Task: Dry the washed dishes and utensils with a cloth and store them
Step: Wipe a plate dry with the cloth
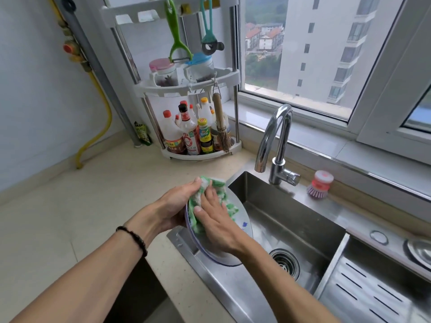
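A white plate (242, 220) with a blue rim mark is held tilted on edge above the left rim of the steel sink (291, 220). My left hand (173, 206) grips the plate from behind, its thumb hooked over the top edge onto the cloth. A green and white cloth (224, 194) lies over the plate's face. My right hand (217, 222) presses flat on the cloth with fingers spread. The lower part of the plate is hidden behind my right wrist.
A chrome tap (277, 145) stands behind the sink, with a pink dish brush (320, 184) to its right. A corner rack (193, 127) of sauce bottles sits at the back of the beige counter (81, 217). A slotted drain tray (373, 290) fills the sink's right part.
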`<state>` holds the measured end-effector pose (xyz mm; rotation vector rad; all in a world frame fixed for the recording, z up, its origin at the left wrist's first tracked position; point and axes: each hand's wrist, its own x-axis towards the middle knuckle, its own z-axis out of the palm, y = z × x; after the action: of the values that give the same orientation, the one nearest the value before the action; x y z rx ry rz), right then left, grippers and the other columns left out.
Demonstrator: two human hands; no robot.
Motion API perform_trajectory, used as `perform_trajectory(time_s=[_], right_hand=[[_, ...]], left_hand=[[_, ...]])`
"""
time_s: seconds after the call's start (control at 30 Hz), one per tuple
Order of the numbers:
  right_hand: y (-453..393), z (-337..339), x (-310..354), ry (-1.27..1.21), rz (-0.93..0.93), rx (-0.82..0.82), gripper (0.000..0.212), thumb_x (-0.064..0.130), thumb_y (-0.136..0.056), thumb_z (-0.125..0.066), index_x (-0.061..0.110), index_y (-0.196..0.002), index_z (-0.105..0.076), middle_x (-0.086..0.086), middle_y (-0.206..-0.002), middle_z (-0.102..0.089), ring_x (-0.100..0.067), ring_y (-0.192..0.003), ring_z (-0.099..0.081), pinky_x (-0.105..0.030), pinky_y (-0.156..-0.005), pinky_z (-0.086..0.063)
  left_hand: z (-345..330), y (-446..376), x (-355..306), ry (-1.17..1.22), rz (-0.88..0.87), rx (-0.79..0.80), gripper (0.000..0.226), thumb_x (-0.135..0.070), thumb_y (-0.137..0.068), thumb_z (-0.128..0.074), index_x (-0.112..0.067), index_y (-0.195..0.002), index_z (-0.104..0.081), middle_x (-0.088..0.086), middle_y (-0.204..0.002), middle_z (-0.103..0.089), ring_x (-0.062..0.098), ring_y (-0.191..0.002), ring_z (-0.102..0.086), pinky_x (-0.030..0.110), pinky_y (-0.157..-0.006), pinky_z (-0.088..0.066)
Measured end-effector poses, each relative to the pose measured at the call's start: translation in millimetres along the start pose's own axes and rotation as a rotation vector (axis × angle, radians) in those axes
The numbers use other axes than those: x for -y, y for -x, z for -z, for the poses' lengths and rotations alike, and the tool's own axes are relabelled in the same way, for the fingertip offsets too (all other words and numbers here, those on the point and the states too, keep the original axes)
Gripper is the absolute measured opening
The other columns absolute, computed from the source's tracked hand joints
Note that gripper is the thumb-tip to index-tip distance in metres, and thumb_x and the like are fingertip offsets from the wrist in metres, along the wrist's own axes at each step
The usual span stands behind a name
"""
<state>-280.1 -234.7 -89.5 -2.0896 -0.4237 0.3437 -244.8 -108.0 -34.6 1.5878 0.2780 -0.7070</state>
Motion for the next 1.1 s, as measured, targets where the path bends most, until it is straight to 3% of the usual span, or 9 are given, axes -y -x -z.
perform_trajectory(time_s=[0.2,0.33,0.37,0.5,0.67,0.8,0.9,0.97,1.1], right_hand=[[-4.3,3.0,-3.2,0.007,-0.129,-0.092,0.056,0.036,-0.109,-0.019,0.029,-0.156,0.01,0.006,-0.159,0.028,-0.014,-0.15,0.023,-0.052,-0.124,0.007],[27.0,9.2,1.8,-0.121,0.06,0.081,0.051,0.022,-0.11,-0.026,0.013,-0.159,-0.016,0.014,-0.156,0.01,-0.003,-0.147,0.011,-0.025,-0.12,0.009],[23.7,11.9,-0.9,-0.135,0.069,0.084,0.052,0.022,-0.109,-0.027,0.014,-0.159,-0.016,0.011,-0.16,0.011,-0.004,-0.148,0.013,-0.028,-0.122,0.009],[-6.5,8.4,-0.9,-0.038,-0.107,-0.103,0.057,0.031,-0.11,-0.02,0.024,-0.159,0.008,-0.003,-0.165,0.022,-0.017,-0.15,0.024,-0.049,-0.125,0.007],[8.5,2.2,-16.8,0.006,0.033,0.062,0.056,0.033,-0.105,-0.025,0.02,-0.159,-0.02,0.005,-0.166,0.012,-0.013,-0.152,0.017,-0.046,-0.124,0.01],[-10.2,0.7,-5.0,-0.028,-0.081,-0.098,0.062,0.04,-0.103,-0.021,0.031,-0.159,0.005,0.002,-0.166,0.017,-0.018,-0.152,0.02,-0.059,-0.123,0.003],[2.4,4.3,-5.9,-0.042,0.005,0.067,0.055,0.026,-0.106,-0.026,0.024,-0.16,-0.014,0.004,-0.167,0.009,-0.016,-0.153,0.016,-0.051,-0.123,0.011],[1.7,5.3,-12.9,-0.031,0.04,0.109,0.055,0.035,-0.104,-0.027,0.025,-0.158,-0.026,0.006,-0.168,0.007,-0.015,-0.154,0.012,-0.05,-0.124,0.009],[-17.5,8.3,0.2,-0.047,-0.08,-0.047,0.062,0.042,-0.103,-0.026,0.031,-0.161,-0.005,0.005,-0.168,0.008,-0.014,-0.153,0.014,-0.056,-0.124,0.001]], left_hand=[[-15.7,-11.8,6.8,-0.014,-0.148,-0.088,0.043,-0.042,-0.109,-0.03,-0.019,-0.128,-0.062,0.007,-0.114,-0.074,0.024,-0.103,-0.072,0.042,-0.088,-0.057],[-5.1,-13.5,3.7,-0.112,-0.234,-0.229,0.041,-0.046,-0.108,-0.033,-0.021,-0.12,-0.062,0.016,-0.1,-0.075,0.03,-0.083,-0.075,0.034,-0.06,-0.056],[-6.2,-13.9,4.2,-0.144,-0.255,-0.232,0.039,-0.047,-0.107,-0.033,-0.024,-0.12,-0.062,0.014,-0.101,-0.075,0.028,-0.084,-0.075,0.033,-0.061,-0.056],[-21.5,-18.7,8.8,-0.188,-0.307,-0.207,0.037,-0.045,-0.106,-0.037,-0.027,-0.126,-0.062,0.001,-0.118,-0.072,0.02,-0.106,-0.07,0.047,-0.095,-0.055],[-3.7,-22.8,3.7,-0.089,-0.209,-0.237,0.041,-0.049,-0.107,-0.032,-0.024,-0.112,-0.064,0.014,-0.1,-0.076,0.033,-0.089,-0.074,0.047,-0.08,-0.059],[-12.5,-25.5,8.5,-0.095,-0.222,-0.233,0.039,-0.046,-0.106,-0.035,-0.023,-0.118,-0.065,0.006,-0.11,-0.075,0.026,-0.1,-0.073,0.052,-0.096,-0.055],[-4.2,-27.3,6.7,-0.011,-0.178,-0.251,0.043,-0.045,-0.108,-0.032,-0.017,-0.115,-0.063,0.014,-0.102,-0.076,0.032,-0.093,-0.074,0.052,-0.089,-0.058],[-1.6,-29.2,7.5,0.009,-0.16,-0.248,0.042,-0.045,-0.108,-0.031,-0.018,-0.117,-0.063,0.016,-0.102,-0.076,0.033,-0.092,-0.074,0.052,-0.087,-0.058],[-12.2,-32.9,8.4,-0.061,-0.229,-0.288,0.036,-0.046,-0.107,-0.031,-0.03,-0.108,-0.064,0.005,-0.109,-0.074,0.025,-0.1,-0.072,0.052,-0.092,-0.057]])
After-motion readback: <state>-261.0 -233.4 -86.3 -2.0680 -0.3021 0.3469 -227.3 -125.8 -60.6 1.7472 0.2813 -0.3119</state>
